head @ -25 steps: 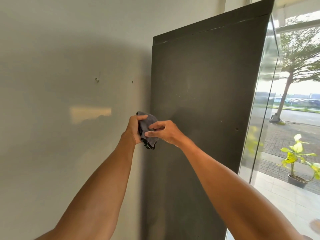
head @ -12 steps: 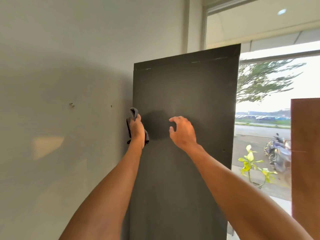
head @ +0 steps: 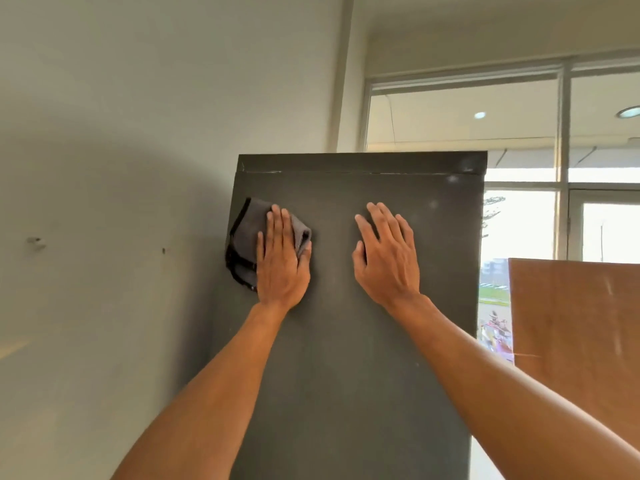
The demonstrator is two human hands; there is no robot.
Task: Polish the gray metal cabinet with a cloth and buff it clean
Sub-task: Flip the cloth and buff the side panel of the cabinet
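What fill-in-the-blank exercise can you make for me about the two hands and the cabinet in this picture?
1. The left hand presses a gray ____ flat against the cabinet.
2. The right hand lies flat on the cabinet and holds ____.
3. The left hand is near the cabinet's upper ____ corner.
Missing words: cloth; nothing; left.

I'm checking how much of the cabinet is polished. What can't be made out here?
Head view only:
Cabinet lower part: cut off by the bottom edge.
Surface under the cloth and left hand: covered by them.
Surface under the right hand: covered.
Street outside the window: blurred.
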